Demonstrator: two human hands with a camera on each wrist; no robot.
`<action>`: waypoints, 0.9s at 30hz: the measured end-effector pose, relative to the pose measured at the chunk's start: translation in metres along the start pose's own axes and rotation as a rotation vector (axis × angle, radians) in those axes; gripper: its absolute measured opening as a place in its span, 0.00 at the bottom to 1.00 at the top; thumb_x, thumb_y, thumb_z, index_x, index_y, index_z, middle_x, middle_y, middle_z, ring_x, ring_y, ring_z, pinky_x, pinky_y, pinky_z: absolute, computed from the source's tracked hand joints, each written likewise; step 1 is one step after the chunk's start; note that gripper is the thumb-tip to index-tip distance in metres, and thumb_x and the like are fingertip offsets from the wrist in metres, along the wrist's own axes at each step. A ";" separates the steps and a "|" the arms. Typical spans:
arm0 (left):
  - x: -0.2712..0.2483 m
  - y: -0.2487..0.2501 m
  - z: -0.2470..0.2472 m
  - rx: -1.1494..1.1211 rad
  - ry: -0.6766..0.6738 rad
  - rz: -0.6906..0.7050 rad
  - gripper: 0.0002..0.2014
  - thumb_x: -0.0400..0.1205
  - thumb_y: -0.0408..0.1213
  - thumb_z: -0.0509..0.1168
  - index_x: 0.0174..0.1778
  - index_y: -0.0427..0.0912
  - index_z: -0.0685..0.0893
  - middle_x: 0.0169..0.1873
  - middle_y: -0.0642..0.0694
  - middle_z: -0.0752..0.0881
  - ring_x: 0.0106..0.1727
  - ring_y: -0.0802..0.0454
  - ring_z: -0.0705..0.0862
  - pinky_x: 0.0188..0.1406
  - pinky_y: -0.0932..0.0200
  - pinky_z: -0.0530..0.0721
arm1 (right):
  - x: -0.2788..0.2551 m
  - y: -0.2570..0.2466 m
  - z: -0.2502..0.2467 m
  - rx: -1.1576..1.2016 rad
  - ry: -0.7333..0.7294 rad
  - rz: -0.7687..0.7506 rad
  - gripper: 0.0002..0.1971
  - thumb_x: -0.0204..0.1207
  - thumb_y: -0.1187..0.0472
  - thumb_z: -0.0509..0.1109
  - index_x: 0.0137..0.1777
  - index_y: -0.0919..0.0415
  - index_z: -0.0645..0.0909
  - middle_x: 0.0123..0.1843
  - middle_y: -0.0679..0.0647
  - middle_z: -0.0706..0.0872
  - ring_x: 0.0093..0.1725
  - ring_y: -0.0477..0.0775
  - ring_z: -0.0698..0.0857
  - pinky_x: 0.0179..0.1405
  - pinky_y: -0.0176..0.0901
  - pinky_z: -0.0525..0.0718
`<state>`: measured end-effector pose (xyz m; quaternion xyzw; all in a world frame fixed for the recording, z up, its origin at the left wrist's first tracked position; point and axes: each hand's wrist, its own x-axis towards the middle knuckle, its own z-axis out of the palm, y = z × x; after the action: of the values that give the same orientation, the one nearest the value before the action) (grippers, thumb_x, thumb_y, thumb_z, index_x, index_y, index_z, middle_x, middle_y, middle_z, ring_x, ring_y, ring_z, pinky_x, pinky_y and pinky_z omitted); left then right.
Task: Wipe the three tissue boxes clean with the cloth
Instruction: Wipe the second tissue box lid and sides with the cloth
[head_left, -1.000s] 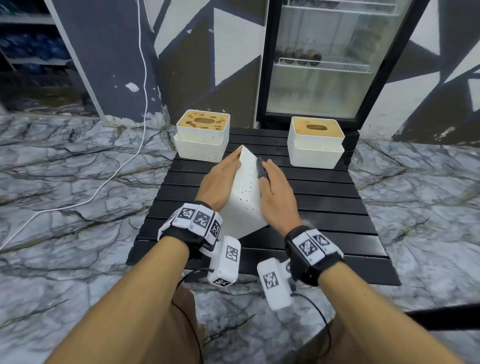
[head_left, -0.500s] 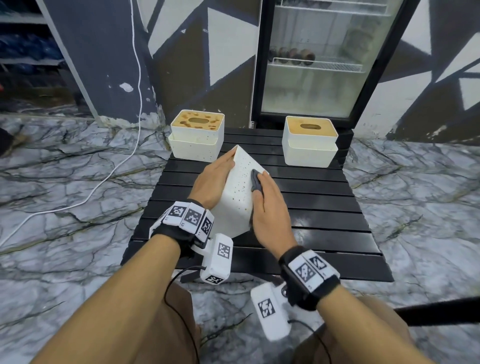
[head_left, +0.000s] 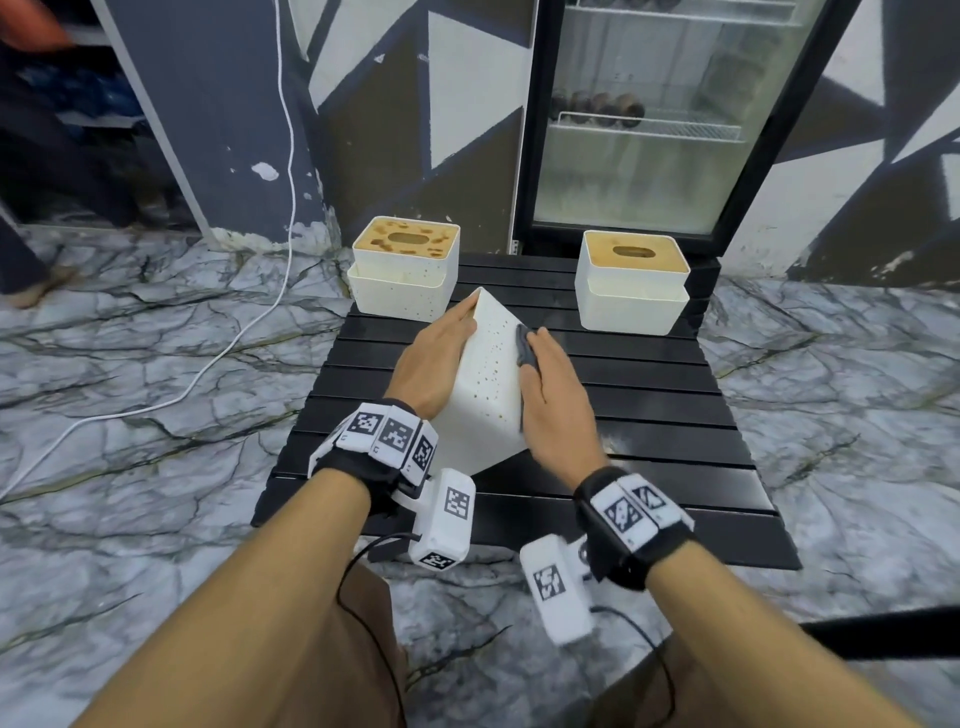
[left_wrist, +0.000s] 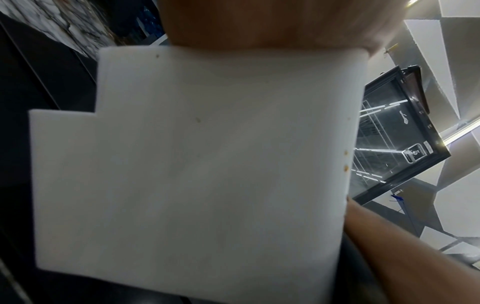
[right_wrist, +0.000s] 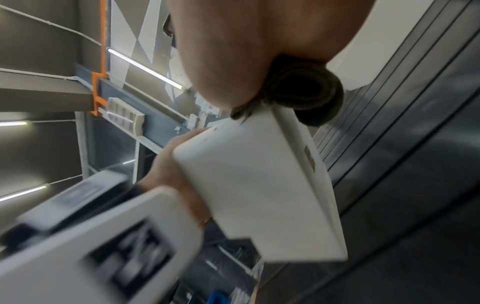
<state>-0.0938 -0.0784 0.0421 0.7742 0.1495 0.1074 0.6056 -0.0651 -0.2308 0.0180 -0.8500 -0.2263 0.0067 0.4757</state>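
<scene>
Marble-patterned flooring surrounds a low black slatted counter (head_left: 623, 405) before a glass-door fridge (head_left: 649, 119). At the counter's middle, a white speckled tissue box (head_left: 488, 384) stands tilted on one corner between both hands. With straight fingers, the left hand (head_left: 431, 364) lies flat against its left face; the right hand (head_left: 553, 395) presses a dark grey cloth (head_left: 523, 351) against its right edge. Two more tissue boxes sit upright, one at the far left corner (head_left: 402, 278), one at the far right (head_left: 631, 283).
</scene>
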 end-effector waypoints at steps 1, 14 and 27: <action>0.000 -0.001 -0.001 -0.011 0.001 -0.003 0.28 0.72 0.63 0.54 0.71 0.75 0.76 0.72 0.63 0.80 0.71 0.54 0.79 0.77 0.41 0.71 | -0.014 -0.002 0.001 0.011 0.017 -0.021 0.24 0.86 0.58 0.51 0.82 0.56 0.60 0.83 0.46 0.59 0.81 0.41 0.57 0.81 0.39 0.54; 0.001 0.000 0.001 -0.019 -0.008 -0.013 0.28 0.69 0.65 0.54 0.67 0.77 0.77 0.73 0.64 0.80 0.73 0.54 0.78 0.78 0.41 0.70 | -0.050 -0.010 0.007 -0.080 0.006 -0.129 0.24 0.87 0.57 0.50 0.82 0.58 0.59 0.84 0.47 0.58 0.82 0.40 0.55 0.82 0.36 0.51; -0.002 0.006 0.003 0.030 0.002 -0.016 0.25 0.79 0.56 0.53 0.73 0.74 0.75 0.75 0.62 0.77 0.74 0.54 0.76 0.80 0.41 0.68 | 0.050 -0.004 -0.008 -0.086 -0.077 0.049 0.23 0.87 0.56 0.48 0.80 0.57 0.63 0.81 0.51 0.66 0.79 0.53 0.64 0.79 0.48 0.61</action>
<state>-0.0936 -0.0836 0.0473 0.7818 0.1579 0.1013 0.5947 -0.0198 -0.2155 0.0358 -0.8741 -0.2235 0.0414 0.4292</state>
